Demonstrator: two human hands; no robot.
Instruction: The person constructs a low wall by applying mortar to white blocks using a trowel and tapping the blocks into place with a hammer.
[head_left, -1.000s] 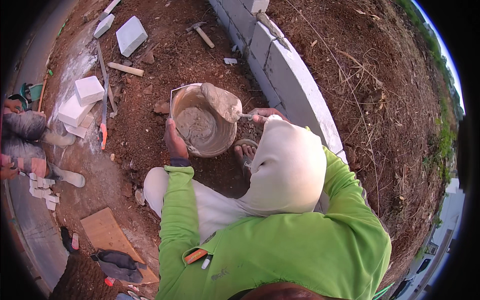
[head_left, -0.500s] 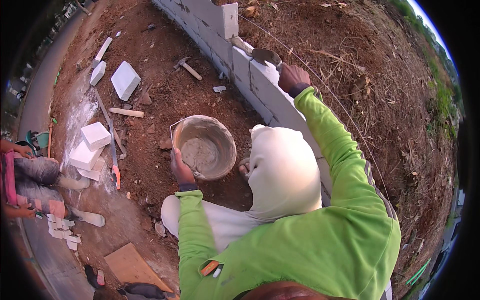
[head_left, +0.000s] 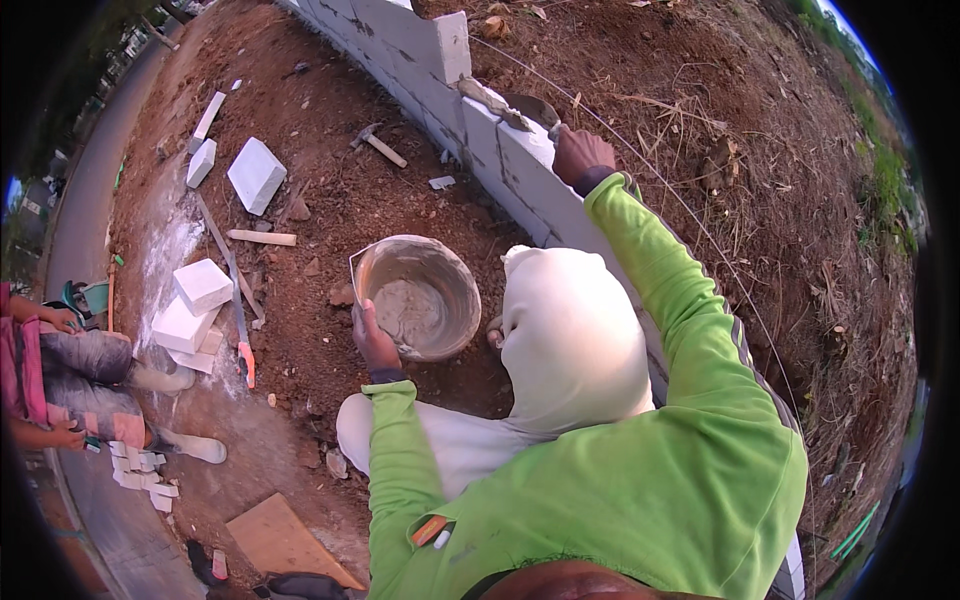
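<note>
My right hand (head_left: 583,157) is closed on the handle of a trowel (head_left: 537,107), whose blade is over the top of a low block wall (head_left: 520,205). Beside the blade, a strip of grey mortar (head_left: 494,102) lies along the wall's top, near the end of a raised block (head_left: 453,48). With my left hand (head_left: 376,342) I grip the near left rim of a round bucket (head_left: 465,300). Wet mortar (head_left: 408,312) sits in the bottom of this bucket. The left fingertips are partly hidden by the bucket's side.
A taut string (head_left: 655,175) runs along the wall's far side. On the dirt at left lie a hammer (head_left: 384,150), a wooden handle (head_left: 262,238), a saw (head_left: 243,335) and several white blocks (head_left: 203,287). Another person (head_left: 85,375) sits at the far left. A board (head_left: 285,540) lies lower left.
The trowel blade has tilted and shifted slightly, and the mortar strip on the wall now reaches closer to my right hand. My left hand still grips the bucket. The whole view has shifted a little.
</note>
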